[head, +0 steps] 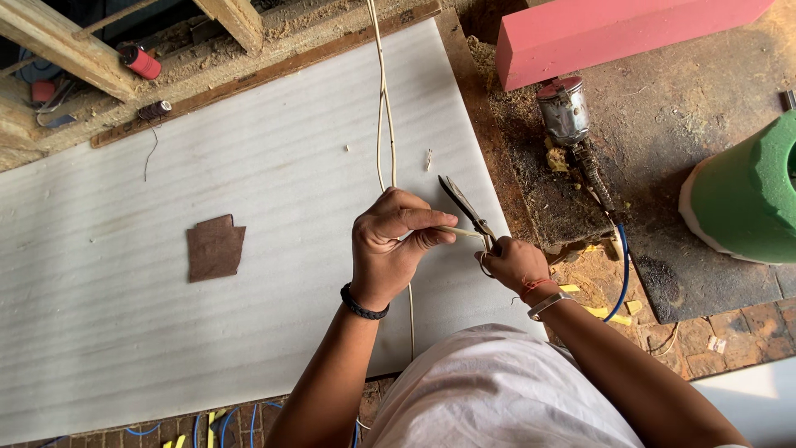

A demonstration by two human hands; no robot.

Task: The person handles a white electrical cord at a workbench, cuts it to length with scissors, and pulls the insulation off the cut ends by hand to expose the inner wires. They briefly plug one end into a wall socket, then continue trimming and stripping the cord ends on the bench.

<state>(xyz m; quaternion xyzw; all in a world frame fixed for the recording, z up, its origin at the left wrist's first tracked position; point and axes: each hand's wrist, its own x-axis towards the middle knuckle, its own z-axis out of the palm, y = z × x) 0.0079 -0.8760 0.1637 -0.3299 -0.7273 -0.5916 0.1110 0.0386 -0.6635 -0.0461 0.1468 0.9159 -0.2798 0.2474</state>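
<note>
My left hand (388,245) pinches a thin pale cane strand (384,108) between thumb and forefinger, over a white board (124,315). The strand runs up the board to the top edge and another length trails down past my wrist. My right hand (512,264) grips the handles of dark metal scissors (463,206), whose blades are slightly apart and point up-left. The strand's short end lies across the blades near their pivot. Both hands are close together, just above my white shirt.
A brown sandpaper piece (215,246) lies on the board's left. A pink block (613,33), a metal can (563,109), a green cylinder (746,195) and a blue wire (622,274) sit on the dusty right side. Wooden beams (66,50) and a red spool (141,62) at top left.
</note>
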